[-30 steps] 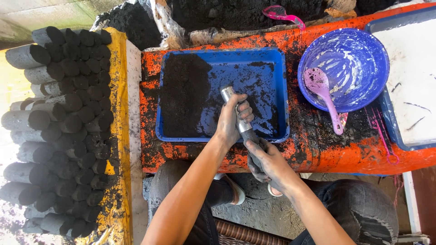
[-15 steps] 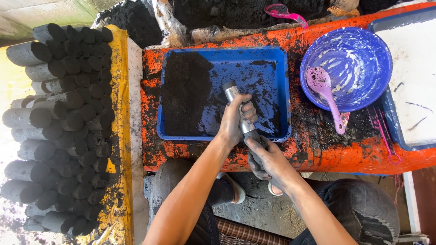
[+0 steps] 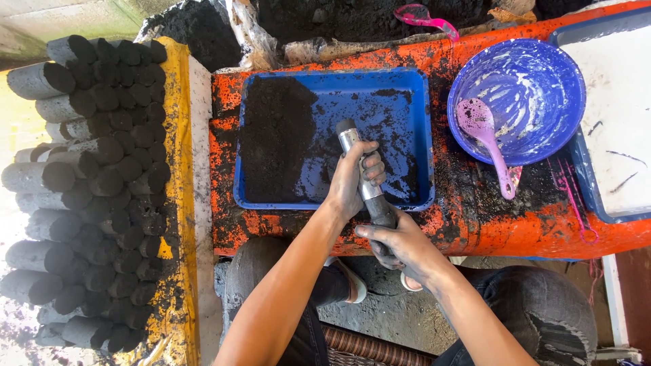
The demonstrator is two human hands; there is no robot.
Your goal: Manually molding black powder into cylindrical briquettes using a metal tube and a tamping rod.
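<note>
Metal tube [image 3: 359, 173] slanted over blue tray [image 3: 424, 135], gripped mid-length by left hand [image 3: 352, 179], lower end clasped by right hand [image 3: 400, 240]. Black powder [image 3: 274, 139] left of hands. Bowl [image 3: 542, 81] with spoon [image 3: 483, 135] right. Briquettes [image 3: 95, 183] far left.

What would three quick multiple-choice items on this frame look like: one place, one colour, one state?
1. Where is the pink spoon?
A. in the tray
B. in the bowl
C. on the floor

2. What colour is the tray?
A. blue
B. green
C. white

3. How is the tube held?
A. lying loose
B. one hand only
C. both hands grip it

Key: 1 B, its scoop rests inside the bowl. 2 A, its rim and floor show blue under black powder. 3 C, the left hand wraps the middle and the right hand grips the lower end.
</note>
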